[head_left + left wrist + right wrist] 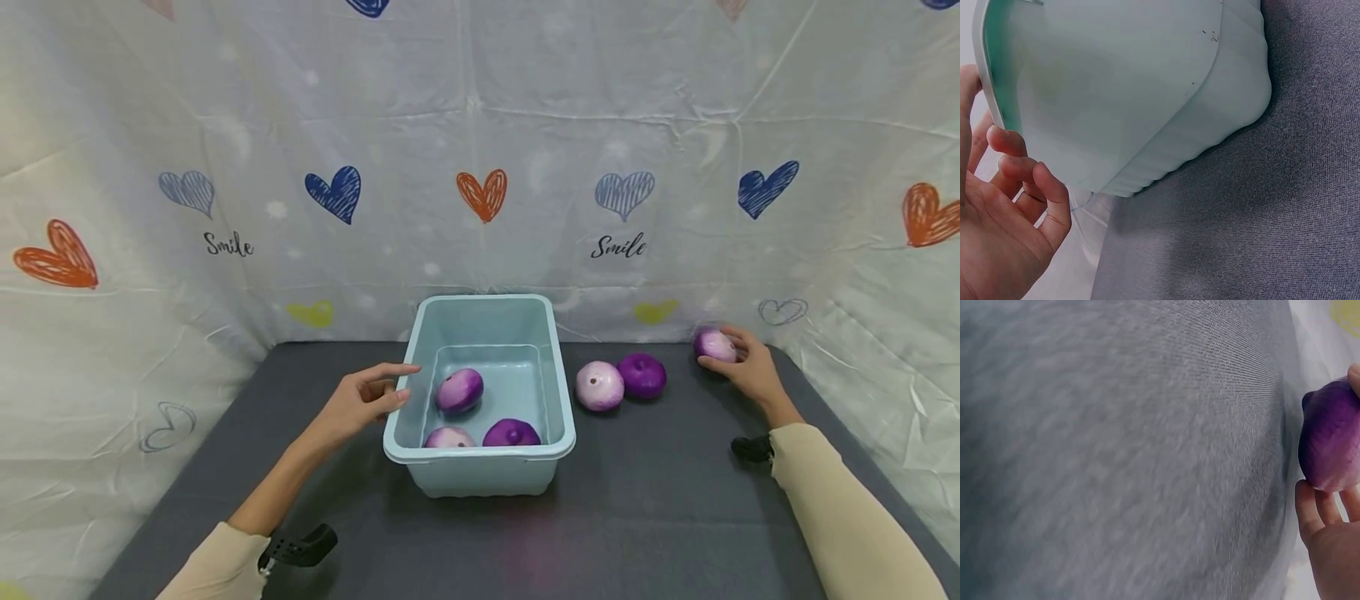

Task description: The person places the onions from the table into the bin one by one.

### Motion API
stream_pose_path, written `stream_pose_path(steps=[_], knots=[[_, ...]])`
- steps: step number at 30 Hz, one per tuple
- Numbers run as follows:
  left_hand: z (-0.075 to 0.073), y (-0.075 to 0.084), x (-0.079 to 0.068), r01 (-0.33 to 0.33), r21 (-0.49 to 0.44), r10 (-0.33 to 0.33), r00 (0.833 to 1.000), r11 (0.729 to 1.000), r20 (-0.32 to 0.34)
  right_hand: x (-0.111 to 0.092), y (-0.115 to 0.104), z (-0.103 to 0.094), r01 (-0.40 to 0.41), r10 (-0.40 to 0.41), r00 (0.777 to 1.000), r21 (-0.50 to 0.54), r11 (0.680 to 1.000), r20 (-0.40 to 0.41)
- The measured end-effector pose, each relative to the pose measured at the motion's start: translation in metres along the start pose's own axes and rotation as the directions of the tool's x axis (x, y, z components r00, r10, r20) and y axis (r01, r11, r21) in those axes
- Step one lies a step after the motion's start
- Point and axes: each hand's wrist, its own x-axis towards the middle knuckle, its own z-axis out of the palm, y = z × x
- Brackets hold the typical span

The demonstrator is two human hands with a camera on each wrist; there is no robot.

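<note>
A light blue plastic bin [491, 481] stands on the dark table with three purple onions inside, one of them [460, 391] near the middle. My left hand [369, 395] is at the bin's left rim, index finger reaching over it; in the left wrist view the other fingers of that hand [1016, 212] bend loosely by the outer wall. At the far right, my right hand [750, 371] holds a purple-and-white onion [716, 344] between thumb and fingers. The right wrist view shows this onion [1332, 437] in the fingers, partly cut off by the frame.
Just right of the bin, a pale onion [599, 386] and a dark purple onion [642, 376] lie side by side on the grey tablecloth [637, 508]. A white curtain [420, 150] printed with hearts hangs behind and around the table.
</note>
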Motion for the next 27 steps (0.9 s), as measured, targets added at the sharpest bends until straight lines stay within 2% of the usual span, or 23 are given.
stream_pose_path(steps=[5,13,27], knots=[[0.002,-0.002,-0.001,-0.008,-0.016,0.008,1.0,1.0,0.009,-0.012,-0.004,-0.008,0.029,-0.029,0.999,0.01,1.0,0.013],[0.001,-0.001,-0.001,-0.007,-0.002,0.007,1.0,1.0,-0.004,-0.025,-0.023,-0.018,0.059,-0.065,0.994,0.073,0.996,0.087],[0.002,-0.003,0.0,-0.046,-0.002,0.046,0.999,0.999,-0.01,-0.04,-0.055,-0.01,0.138,-0.151,0.984,0.128,0.982,0.096]])
